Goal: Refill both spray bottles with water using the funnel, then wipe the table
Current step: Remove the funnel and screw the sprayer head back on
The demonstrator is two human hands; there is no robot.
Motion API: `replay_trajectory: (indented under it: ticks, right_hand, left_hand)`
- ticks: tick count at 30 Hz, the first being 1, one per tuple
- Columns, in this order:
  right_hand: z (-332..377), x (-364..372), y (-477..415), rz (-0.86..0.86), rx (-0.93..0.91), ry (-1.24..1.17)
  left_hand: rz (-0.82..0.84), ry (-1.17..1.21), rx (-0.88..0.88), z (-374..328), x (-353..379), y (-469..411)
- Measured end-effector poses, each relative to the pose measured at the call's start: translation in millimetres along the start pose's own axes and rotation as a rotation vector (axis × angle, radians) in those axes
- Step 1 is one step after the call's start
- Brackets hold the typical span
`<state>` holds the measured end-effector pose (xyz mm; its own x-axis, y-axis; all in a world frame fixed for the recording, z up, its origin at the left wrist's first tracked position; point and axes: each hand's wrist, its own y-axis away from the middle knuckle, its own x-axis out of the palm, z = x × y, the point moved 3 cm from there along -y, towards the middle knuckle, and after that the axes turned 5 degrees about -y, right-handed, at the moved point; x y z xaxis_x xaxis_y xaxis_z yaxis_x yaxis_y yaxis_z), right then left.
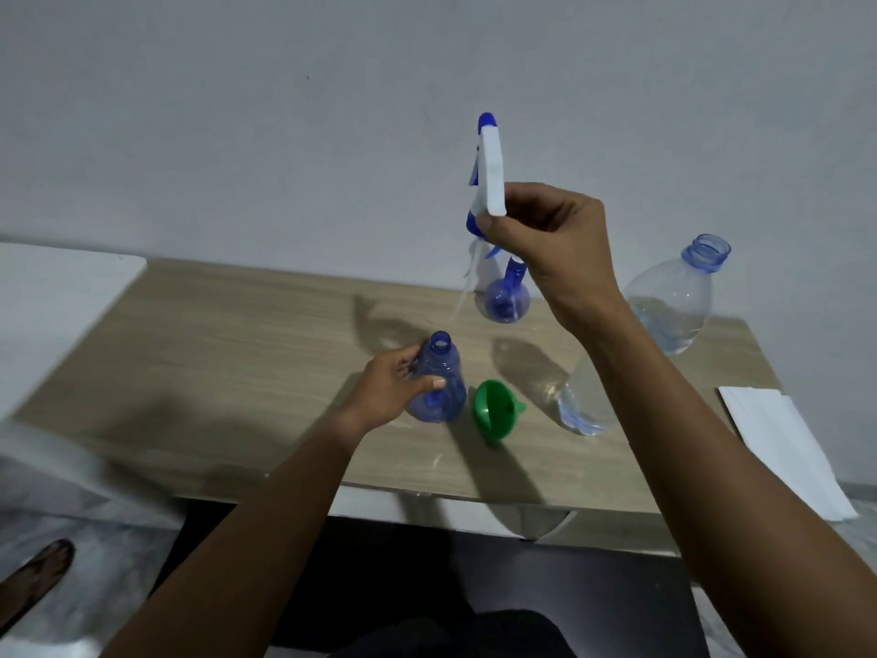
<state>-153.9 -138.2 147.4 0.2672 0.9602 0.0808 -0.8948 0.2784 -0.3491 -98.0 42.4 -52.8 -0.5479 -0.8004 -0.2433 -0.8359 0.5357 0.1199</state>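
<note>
The worktop (237,334) lies bare toward frame left, while at centre the left hand (394,387) grips an uncapped spray bottle (439,382) beside the funnel (493,413), and the right hand (545,235) holds the spray head (491,173) above.

We note a matt wood-grain laminate desk (237,334), glossy translucent blue plastic spray bottle (439,387), smooth green plastic funnel (493,413), clear glossy plastic water bottle (674,301), white matt plastic trigger head (491,168), white paper sheets (783,448).

Sandalled foot (35,577) on the floor, white wall (284,111) behind.
</note>
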Motion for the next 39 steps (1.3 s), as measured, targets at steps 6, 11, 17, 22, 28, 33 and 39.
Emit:
replay_trajectory:
  ticks: [6,11,17,22,28,33,39]
  right_hand:
    - [-9,12,10,0.016,0.026,-0.018]
    - [-43,13,13,0.033,0.102,0.014]
    - [-101,14,27,0.142,0.26,0.032]
    - [-131,11,38,0.235,0.336,0.081]
    - [-138,6,42,0.336,0.371,0.151]
    - [-139,7,41,0.38,0.333,0.194]
    - [-137,6,37,0.417,0.262,0.314]
  left_hand:
    - [-0.019,-0.001,-0.038,1,0,2]
    - [-0.013,0.002,-0.033,-3,1,3]
    - [-0.027,0.015,-0.047,1,0,3]
    - [-0.005,0.044,-0.025,-5,2,7]
    - [0.007,0.045,-0.003,-10,2,9]
    - [0.0,0.04,-0.001,-10,1,10]
    - [0.005,0.031,-0.003,-8,1,9]
